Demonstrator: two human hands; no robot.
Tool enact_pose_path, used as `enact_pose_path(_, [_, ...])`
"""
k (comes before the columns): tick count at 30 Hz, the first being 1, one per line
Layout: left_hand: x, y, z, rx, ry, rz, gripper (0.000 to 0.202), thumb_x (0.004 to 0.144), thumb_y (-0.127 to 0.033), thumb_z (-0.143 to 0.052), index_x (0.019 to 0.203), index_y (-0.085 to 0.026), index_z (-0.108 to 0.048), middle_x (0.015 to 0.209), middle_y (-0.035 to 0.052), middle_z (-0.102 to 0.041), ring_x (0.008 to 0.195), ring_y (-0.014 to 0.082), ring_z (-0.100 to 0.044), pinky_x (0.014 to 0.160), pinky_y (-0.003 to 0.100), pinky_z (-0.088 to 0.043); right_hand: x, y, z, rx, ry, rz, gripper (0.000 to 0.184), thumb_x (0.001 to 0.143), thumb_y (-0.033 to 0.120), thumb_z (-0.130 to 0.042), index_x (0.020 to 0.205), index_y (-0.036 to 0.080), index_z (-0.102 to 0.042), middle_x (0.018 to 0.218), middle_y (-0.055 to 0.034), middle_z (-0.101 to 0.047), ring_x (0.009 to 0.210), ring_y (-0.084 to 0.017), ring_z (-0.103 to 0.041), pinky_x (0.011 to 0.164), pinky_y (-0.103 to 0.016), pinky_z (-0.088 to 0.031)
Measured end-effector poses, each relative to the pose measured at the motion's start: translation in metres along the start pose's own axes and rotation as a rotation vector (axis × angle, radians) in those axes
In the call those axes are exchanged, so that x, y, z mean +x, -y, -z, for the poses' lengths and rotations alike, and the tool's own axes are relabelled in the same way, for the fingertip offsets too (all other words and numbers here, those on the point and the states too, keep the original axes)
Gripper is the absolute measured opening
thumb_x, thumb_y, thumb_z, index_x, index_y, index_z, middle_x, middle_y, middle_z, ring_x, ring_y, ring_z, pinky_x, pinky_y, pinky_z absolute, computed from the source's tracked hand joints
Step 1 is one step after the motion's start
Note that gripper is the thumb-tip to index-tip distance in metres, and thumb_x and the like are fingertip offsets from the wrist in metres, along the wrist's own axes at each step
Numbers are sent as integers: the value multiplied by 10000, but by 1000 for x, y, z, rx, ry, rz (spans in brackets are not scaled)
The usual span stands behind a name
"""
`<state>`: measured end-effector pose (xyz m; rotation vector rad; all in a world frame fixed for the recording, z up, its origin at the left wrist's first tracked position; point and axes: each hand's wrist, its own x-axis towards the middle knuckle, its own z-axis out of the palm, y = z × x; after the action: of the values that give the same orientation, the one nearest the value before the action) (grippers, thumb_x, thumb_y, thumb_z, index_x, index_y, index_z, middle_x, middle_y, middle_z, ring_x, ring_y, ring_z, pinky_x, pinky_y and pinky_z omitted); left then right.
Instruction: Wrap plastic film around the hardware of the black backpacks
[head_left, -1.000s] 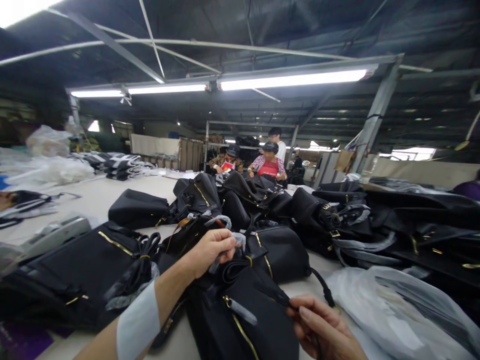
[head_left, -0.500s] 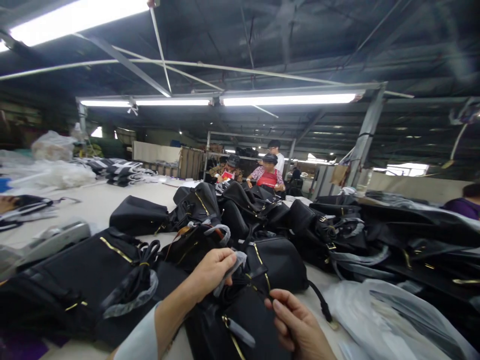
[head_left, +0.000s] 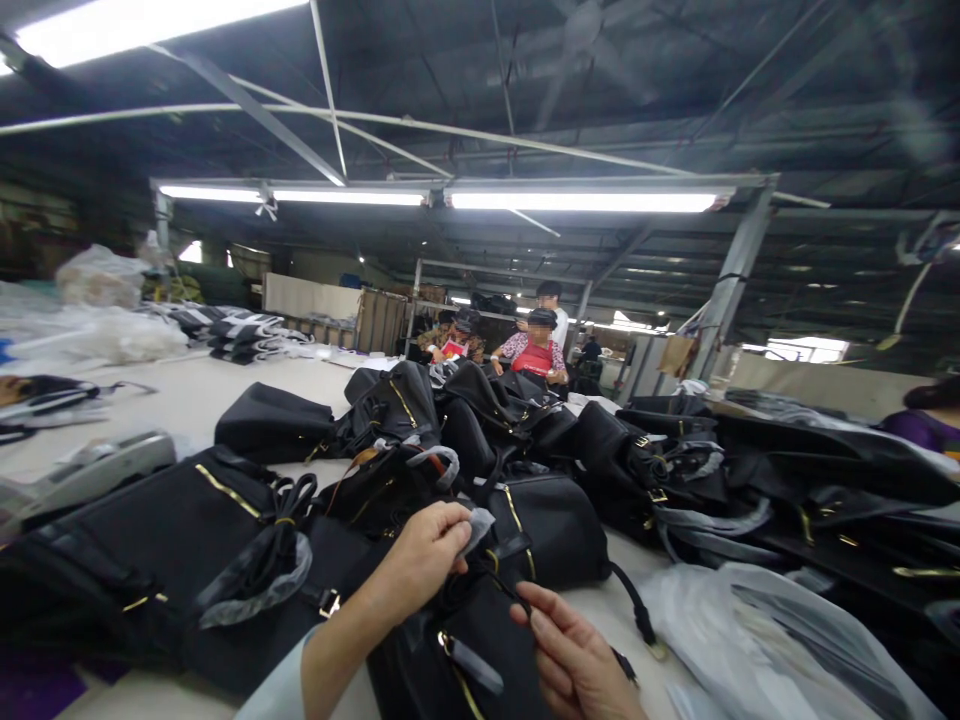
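A black handbag (head_left: 457,650) with gold zip trim lies right in front of me on the pale table (head_left: 187,400). My left hand (head_left: 424,555) is closed round the bag's top handle, pinching a scrap of grey wrapping (head_left: 476,525) on it. My right hand (head_left: 574,665) sits just below and to the right, thumb and finger pinched on a thin black strap (head_left: 517,600) of the same bag. The strap's far end (head_left: 637,620) trails off to the right across the table.
Many black handbags (head_left: 525,420) are heaped over the table's middle and right; one lies flat at the left (head_left: 172,530). Clear plastic bags (head_left: 757,630) lie at the right. Other people (head_left: 536,345) work at the far end. Striped goods (head_left: 232,335) are stacked far left.
My right hand has moved up and left along the strap toward my left hand. My left hand has kept its grip on the handle wrapping. The view shifted slightly.
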<state>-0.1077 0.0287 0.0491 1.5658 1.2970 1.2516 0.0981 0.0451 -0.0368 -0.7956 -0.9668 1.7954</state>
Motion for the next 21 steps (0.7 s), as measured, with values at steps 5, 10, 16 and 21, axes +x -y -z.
enact_pose_path(5, [-22,-8,-17,266,-78,-176,147,816,-172,-553,751,-193,-683,790,32,-604,783,198,-576,727,291,-406,13,3,-27,-109,90,72,512,585,473,-897,955,187,-689,731,3,-715,314,51,-259,331,-110,-113])
enact_pose_path(10, [-38,15,-36,395,-69,-298,293,883,-175,-447,989,-188,-720,903,120,-649,854,263,-630,733,339,-473,28,2,-43,79,161,12,450,568,431,-896,874,159,-708,355,150,-308,341,5,-137,344,-126,-120])
enact_pose_path(16, [-43,34,-27,71,-171,-231,170,915,-239,-471,899,-204,-637,847,68,-695,790,215,-656,731,299,-489,32,-5,-40,229,269,-111,478,551,503,-881,823,143,-722,368,131,-349,349,-1,-123,347,-135,-150])
enact_pose_path(21, [-35,21,-19,-71,-227,-58,182,851,-369,-590,913,-206,-542,849,49,-676,757,216,-671,671,284,-496,31,-8,-47,103,215,-69,492,609,575,-847,828,169,-677,357,160,-291,333,5,-105,331,-122,-150])
